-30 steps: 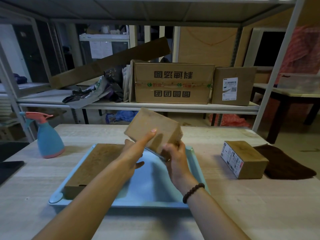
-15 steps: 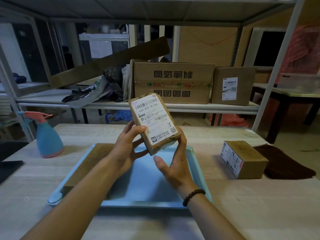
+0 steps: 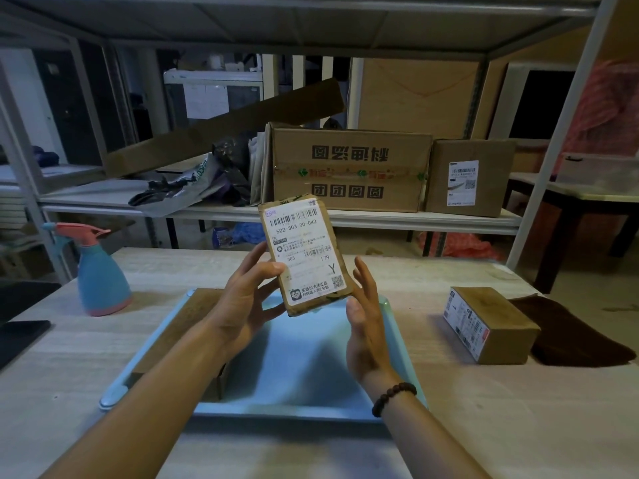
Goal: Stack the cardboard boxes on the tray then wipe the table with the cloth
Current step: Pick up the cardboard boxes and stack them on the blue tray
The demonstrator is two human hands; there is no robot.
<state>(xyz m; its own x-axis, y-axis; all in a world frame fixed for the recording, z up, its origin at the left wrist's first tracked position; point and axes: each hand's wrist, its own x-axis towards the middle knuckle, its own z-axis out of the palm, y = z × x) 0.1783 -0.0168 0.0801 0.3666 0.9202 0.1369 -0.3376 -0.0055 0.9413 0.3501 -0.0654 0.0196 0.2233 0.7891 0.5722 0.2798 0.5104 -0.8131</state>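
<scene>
A small cardboard box (image 3: 304, 252) with a white shipping label facing me is held upright above the light blue tray (image 3: 311, 371). My left hand (image 3: 247, 299) grips its left edge and back. My right hand (image 3: 363, 326) is spread beside its lower right corner, the thumb touching the corner. A flat brown cardboard box (image 3: 179, 337) lies along the tray's left side, partly hidden by my left arm. A third cardboard box (image 3: 491, 323) stands on the table to the right, next to a dark brown cloth (image 3: 574, 333).
A blue spray bottle (image 3: 100, 271) with a pink top stands at the left of the wooden table (image 3: 484, 409). A dark flat object (image 3: 20, 337) lies at the left edge. A metal shelf (image 3: 380, 219) behind the table carries big cartons and bags.
The box has been lifted and turned so its labelled face points at me, then tipped more upright. My right hand has loosened from gripping it to resting spread at its corner.
</scene>
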